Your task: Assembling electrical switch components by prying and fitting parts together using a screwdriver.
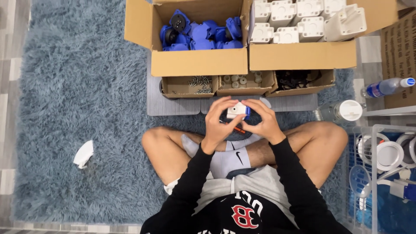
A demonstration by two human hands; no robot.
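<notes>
At the far left a crumpled white cloth point(83, 153) is seen on the blue rug point(78, 86), well apart from everything else. Further right, a box of blue parts point(201, 32) is set at the top, and below it three small trays are lined up: screws point(198, 84), pale caps point(242, 79) and black pieces point(297, 79). In front of the trays, over the crossed legs, a small white block point(236, 110) with a blue piece at its right end is held between both hands. It is pinched by the left hand point(218, 122) from its left side, thumb below and fingers point(225, 103) curled over the top; the right hand point(263, 122) is closed on the blue end in the same way. The block's long axis lies left to right, so each end is met by one hand and neither hand is clearly nearer. A thin red and black tool point(236, 128) is partly seen just beneath the hands. Open room is left on the rug to the left; ahead, the tray edges stand near. Further right, a box of white blocks point(303, 19), a bottle point(385, 88), a clear jar point(342, 111) and a wire basket point(381, 173) of white and blue items crowd the right edge.
</notes>
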